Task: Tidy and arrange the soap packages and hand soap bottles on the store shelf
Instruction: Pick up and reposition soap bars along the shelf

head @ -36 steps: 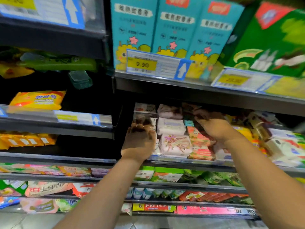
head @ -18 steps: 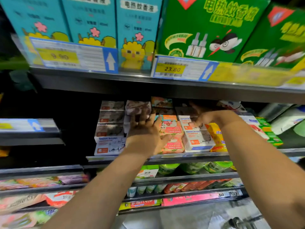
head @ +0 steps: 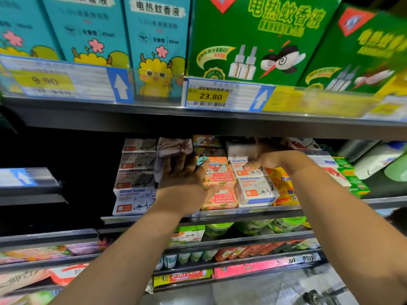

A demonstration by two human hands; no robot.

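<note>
Soap boxes [head: 134, 199], white and pink, fill the middle shelf [head: 264, 211] in rows. Left hand [head: 185, 186] lays spread fingers on a pale pack [head: 175, 146] at eleven o'clock; right hand [head: 267, 158] pinches a white box [head: 239, 150] at one o'clock.

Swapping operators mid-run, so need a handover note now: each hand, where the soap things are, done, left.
Left hand: open, fingers pressed on the floral soap packs, between the left white Goat Soap stack and the pink Goat Soap packs.
Right hand: appears to grip a white Goat Soap box high in the right white column.
Done: left white stack looks aligned at the shelf edge.
Left: seat the gripped box, square the floral and pink columns, check the yellow packs. Bottles at far right are blurred, not handled.
</note>
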